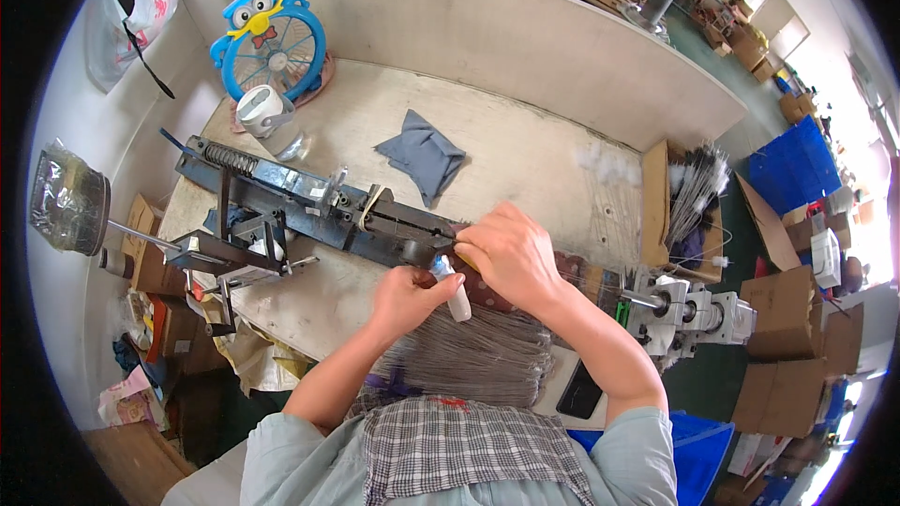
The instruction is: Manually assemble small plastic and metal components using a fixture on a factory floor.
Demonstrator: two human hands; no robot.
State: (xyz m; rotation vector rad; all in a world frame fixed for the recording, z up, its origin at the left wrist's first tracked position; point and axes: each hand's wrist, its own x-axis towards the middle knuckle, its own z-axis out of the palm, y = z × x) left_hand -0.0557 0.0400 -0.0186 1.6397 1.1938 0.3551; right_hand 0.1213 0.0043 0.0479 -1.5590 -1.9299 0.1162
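Note:
My left hand [409,300] is closed in front of the near end of a long black metal bench fixture [323,211]. Thumb and fingers pinch a short white tube-shaped piece [459,305], bluish towards its upper end. Just beyond, to the right, my right hand [511,251] is closed at the fixture's right end. A bit of yellow shows under its fingertips, but what they grip is hidden. A thick bundle of thin grey wires [478,356] lies below both hands, along the table's near edge. Dark dotted cloth [492,298] shows beneath my right wrist.
A grey cloth [422,155] lies beyond the fixture. Back left stand a blue cartoon fan [277,56] and a white-lidded bottle [272,120]. A phone [580,390] lies near my right forearm. Rightward are a metal clamp machine [689,314] and a cardboard box of wires [661,197].

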